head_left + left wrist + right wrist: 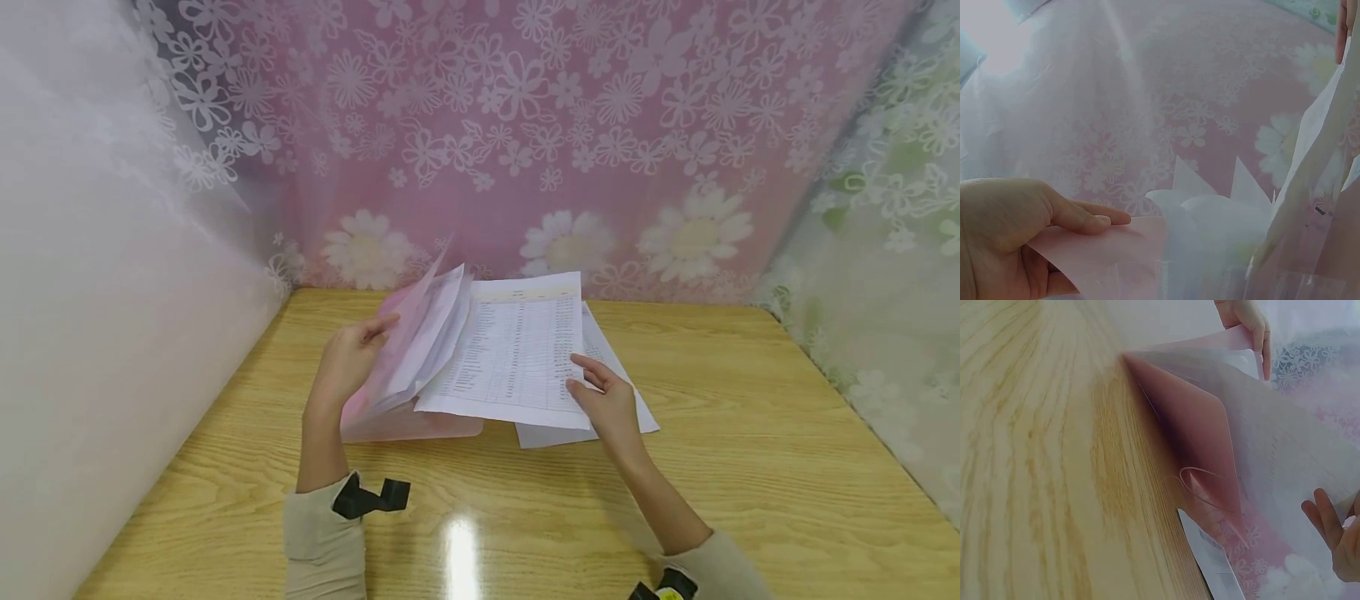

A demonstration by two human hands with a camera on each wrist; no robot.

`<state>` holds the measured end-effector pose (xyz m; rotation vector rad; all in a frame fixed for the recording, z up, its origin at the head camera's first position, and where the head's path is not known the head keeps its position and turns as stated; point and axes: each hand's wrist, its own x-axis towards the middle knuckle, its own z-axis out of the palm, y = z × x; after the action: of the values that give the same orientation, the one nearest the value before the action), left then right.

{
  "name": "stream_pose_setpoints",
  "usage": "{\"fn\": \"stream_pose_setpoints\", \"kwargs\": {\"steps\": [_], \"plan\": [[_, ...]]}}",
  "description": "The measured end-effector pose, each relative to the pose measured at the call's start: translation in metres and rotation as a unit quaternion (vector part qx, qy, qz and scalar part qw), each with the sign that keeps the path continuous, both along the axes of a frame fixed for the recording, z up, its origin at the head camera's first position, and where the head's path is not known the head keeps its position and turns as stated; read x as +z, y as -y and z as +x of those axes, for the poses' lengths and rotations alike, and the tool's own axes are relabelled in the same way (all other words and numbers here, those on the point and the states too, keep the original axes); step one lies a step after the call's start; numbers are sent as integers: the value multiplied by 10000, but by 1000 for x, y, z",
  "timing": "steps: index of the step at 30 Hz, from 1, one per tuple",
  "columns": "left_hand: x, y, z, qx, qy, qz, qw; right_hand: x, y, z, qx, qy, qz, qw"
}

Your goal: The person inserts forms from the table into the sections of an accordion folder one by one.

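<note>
Currently the folder (pixel 420 428) is spread open on the table (pixel 750 400), its leaves (pixel 441 333) fanned upright. At its left edge, the left hand (pixel 347 360) pinches the pink cover, thumb on one face and fingers on the other. To the folder's right, the right hand (pixel 613 408) grips a printed sheet (pixel 517 350) by its right edge; that sheet slants up beside the leaves, and whether its left side is free of the folder cannot be told. Farther right of the folder, a second sheet (pixel 595 337) lies partly beneath the first. Behind the folder hangs a flowered pink curtain (pixel 510 167).
</note>
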<state>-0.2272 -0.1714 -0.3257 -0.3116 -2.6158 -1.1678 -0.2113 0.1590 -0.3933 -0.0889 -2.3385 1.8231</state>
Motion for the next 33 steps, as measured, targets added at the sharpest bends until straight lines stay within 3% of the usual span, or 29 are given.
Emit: {"fn": "stream_pose_setpoints", "kwargs": {"steps": [7,17,26,33], "plan": [[0,0,0,3,-14,45,10000,-2,2,-10,190,169,-131,9996],[-1,0,-1,-38,-53,54,10000,1,-6,-39,913,486,-415,9938],[-1,-1,0,-85,-2,71,9999,0,2,-45,562,611,-222,9963],[1,-3,2,-88,-52,59,9999,-3,18,-43,574,463,-249,9970]]}}
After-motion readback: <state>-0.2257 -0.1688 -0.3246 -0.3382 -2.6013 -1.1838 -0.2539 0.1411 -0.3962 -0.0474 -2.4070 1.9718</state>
